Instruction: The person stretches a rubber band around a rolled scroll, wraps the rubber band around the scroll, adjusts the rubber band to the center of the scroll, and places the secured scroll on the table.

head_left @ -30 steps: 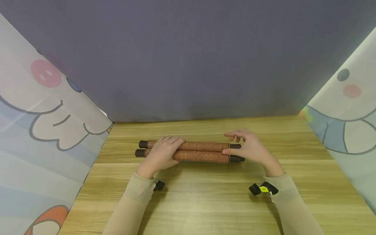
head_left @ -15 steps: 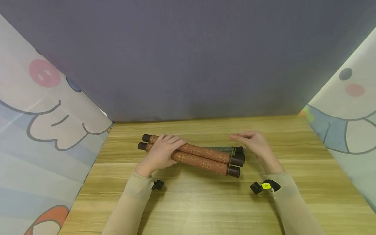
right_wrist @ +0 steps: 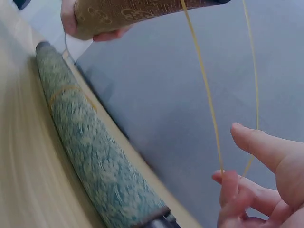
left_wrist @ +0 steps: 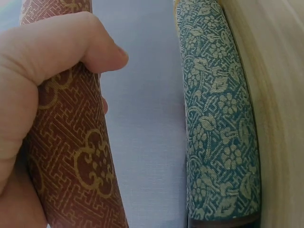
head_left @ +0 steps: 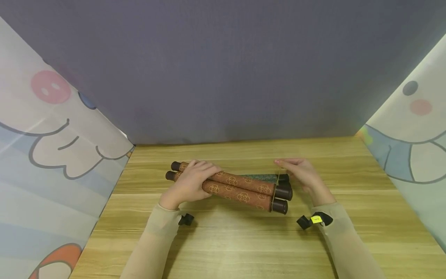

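Observation:
My left hand (head_left: pixel 193 180) grips two red-brown scrolls with gold floral patterns and dark end knobs, the front scroll (head_left: pixel 240 194) and the back scroll (head_left: pixel 237 180), held side by side and slanting down to the right in the head view. Round their right end runs a thin yellow rubber band (right_wrist: pixel 204 80). My right hand (head_left: pixel 301 172) holds that band stretched away from the scrolls, its loop hooked over curled fingers. A green floral scroll (right_wrist: pixel 99 147) lies on the table beneath and behind them, with another yellowish band (right_wrist: pixel 71 89) across it. The red-brown scrolls partly hide it.
The wood-grain table (head_left: pixel 237 240) ends at a grey upright panel (head_left: pixel 223 77) at the back. Cartoon-printed sheets stand at the left (head_left: pixel 45 155) and right (head_left: pixel 411 135). A black wrist camera mount (head_left: pixel 304 222) sits by the right sleeve.
The red-brown scrolls have tilted, their right ends coming toward me, which uncovers the green scroll. My right hand has moved slightly right from the scroll ends, drawing the band out.

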### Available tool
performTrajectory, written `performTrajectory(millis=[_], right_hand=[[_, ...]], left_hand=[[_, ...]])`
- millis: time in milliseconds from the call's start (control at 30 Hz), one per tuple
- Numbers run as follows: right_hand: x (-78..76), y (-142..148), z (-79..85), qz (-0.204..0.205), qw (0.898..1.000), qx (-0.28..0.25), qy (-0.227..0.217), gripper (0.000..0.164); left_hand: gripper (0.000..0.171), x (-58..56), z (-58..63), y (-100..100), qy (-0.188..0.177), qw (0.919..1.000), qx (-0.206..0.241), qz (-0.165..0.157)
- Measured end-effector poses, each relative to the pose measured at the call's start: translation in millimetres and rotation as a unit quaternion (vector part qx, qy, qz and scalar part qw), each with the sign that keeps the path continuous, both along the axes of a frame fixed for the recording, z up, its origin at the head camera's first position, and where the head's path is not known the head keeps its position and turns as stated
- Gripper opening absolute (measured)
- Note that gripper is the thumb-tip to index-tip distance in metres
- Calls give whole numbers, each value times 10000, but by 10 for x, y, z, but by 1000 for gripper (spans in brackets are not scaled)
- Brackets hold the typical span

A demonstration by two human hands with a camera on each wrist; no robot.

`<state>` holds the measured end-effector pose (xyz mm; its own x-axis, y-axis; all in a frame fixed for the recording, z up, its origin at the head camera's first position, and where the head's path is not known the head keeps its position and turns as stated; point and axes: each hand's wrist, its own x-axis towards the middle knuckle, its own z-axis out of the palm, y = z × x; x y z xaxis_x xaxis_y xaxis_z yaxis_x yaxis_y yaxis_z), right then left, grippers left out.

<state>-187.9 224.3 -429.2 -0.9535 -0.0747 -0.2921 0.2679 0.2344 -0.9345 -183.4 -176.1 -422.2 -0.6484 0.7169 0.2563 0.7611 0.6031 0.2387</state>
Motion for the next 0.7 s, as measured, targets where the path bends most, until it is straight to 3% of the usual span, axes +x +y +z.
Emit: performTrajectory(millis=[100,200,367,433,500,567,700], right_hand=[[-2,2,-25,140,9919,-1253,-132,20],[-6,12,-56,465,9681,-2450,-259,23],[-11,42,-127,1247,9570,-2619,-22,53],[-13,30,-168,1507,9513,-2678,229,68],[-13,3,-203,1655,9386,-2979,538,77],[-13,-30,-242,1622,9283,-3185,1030,81],[-30,-105,-279,1729,8881,-3565,2331,91]], left_hand=[[84,3,2,-13,-184,9998,114,-51],[86,6,13,-29,-396,9989,225,-91],[86,3,34,-76,-755,9963,414,24],[85,-2,38,-103,-914,9945,498,88],[81,-8,51,-124,-1073,9924,594,105],[80,-9,62,-141,-1223,9904,637,97],[79,-13,86,-156,-1440,9872,683,15]])
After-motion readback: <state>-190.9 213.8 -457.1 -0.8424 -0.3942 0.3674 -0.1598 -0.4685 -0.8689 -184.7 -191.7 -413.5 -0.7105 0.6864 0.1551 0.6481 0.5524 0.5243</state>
